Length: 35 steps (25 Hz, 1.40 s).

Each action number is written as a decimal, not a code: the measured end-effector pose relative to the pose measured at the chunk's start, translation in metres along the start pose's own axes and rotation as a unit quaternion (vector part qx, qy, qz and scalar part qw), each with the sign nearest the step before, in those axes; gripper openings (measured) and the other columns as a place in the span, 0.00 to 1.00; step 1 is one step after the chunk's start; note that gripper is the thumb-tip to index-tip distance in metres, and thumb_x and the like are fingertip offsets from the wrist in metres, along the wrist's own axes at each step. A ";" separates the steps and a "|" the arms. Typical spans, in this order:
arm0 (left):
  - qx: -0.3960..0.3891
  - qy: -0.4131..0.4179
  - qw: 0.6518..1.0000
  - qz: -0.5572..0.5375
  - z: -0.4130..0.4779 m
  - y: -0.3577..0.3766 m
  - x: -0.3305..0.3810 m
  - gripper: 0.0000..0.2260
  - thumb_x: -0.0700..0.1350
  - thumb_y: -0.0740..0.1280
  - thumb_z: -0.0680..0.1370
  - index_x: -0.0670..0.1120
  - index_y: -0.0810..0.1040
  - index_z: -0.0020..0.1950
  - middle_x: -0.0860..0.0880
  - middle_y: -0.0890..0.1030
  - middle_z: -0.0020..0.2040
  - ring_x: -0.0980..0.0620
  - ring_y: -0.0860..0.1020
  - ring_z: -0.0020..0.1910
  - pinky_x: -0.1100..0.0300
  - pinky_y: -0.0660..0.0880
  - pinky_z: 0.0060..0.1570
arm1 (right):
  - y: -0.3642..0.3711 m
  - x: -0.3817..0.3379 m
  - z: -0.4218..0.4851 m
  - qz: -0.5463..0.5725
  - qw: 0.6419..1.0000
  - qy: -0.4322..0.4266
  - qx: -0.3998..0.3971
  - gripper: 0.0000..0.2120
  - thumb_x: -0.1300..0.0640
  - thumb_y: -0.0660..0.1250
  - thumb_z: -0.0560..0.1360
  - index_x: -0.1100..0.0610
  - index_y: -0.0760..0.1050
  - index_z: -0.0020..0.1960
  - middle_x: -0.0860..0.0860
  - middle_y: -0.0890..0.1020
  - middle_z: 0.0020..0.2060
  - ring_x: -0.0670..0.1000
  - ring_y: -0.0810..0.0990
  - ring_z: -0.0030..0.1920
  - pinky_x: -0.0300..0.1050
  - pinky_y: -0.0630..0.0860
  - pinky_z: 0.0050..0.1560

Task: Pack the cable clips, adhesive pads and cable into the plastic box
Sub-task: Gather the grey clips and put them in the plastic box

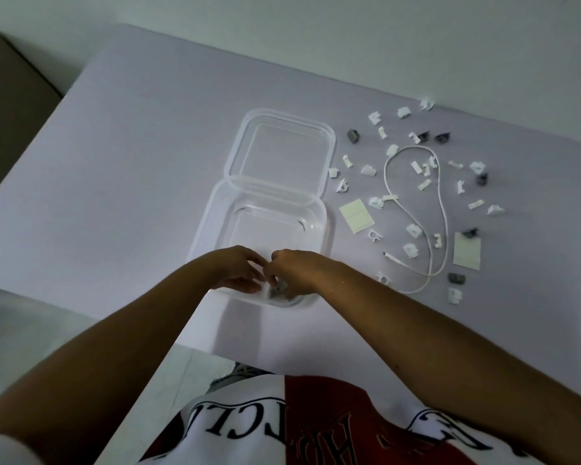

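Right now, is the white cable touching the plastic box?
Apart. The head view shows bare table and an adhesive pad between the cable and the plastic box.

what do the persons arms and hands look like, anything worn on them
Both forearms are bare down to the left hand and right hand: no gloves, watch or bracelet visible. The shirt is white and dark red with black lettering.

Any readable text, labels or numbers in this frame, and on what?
"CL": black letters on the shirt, upside down, word cut off.
Other shirt letters: too partial to read.
No text visible on the plastic box, lid or adhesive pads.
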<state>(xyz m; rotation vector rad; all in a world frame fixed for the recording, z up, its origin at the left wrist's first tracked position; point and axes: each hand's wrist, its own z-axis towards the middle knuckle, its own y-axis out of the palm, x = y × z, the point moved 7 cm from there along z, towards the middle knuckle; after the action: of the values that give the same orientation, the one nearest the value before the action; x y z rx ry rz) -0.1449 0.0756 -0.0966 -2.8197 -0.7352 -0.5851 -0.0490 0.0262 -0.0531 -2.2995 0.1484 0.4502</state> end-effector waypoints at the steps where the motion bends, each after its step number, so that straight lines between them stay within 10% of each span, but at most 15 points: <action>1: 0.000 -0.002 1.000 0.000 0.000 -0.001 -0.001 0.19 0.26 0.57 0.77 0.40 0.77 0.62 0.37 0.81 0.57 0.38 0.81 0.57 0.54 0.81 0.50 | 0.001 0.000 0.001 -0.002 1.000 0.002 -0.005 0.13 0.58 0.71 0.72 0.56 0.76 0.57 0.55 0.74 0.56 0.56 0.77 0.51 0.44 0.73 0.46; 23: 0.022 0.023 0.999 0.024 0.005 0.001 0.000 0.18 0.26 0.57 0.76 0.38 0.79 0.60 0.38 0.81 0.55 0.44 0.80 0.51 0.55 0.78 0.56 | -0.025 0.030 -0.027 0.200 0.972 -0.010 0.122 0.10 0.73 0.65 0.72 0.64 0.82 0.49 0.58 0.83 0.49 0.54 0.83 0.48 0.44 0.80 0.51; 30: 0.165 0.129 0.978 -0.004 -0.012 -0.006 0.026 0.10 0.33 0.62 0.79 0.39 0.78 0.57 0.40 0.81 0.49 0.47 0.80 0.39 0.56 0.81 0.41 | -0.019 0.121 -0.082 0.577 0.751 0.069 0.315 0.06 0.72 0.70 0.71 0.66 0.79 0.46 0.62 0.84 0.42 0.53 0.85 0.40 0.41 0.82 0.45; 35: 0.218 0.285 0.933 -0.037 -0.034 0.021 0.085 0.08 0.39 0.61 0.79 0.44 0.80 0.52 0.46 0.83 0.42 0.52 0.80 0.35 0.62 0.77 0.35 | 0.017 0.211 -0.147 0.604 0.641 0.196 0.431 0.06 0.73 0.69 0.71 0.66 0.78 0.46 0.65 0.83 0.43 0.53 0.84 0.39 0.44 0.81 0.44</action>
<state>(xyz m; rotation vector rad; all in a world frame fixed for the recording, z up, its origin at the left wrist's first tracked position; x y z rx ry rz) -0.0777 0.0852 -0.0323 -2.0708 -0.7345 -1.0415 0.1838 -0.0847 -0.0479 -0.9880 1.7628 0.3478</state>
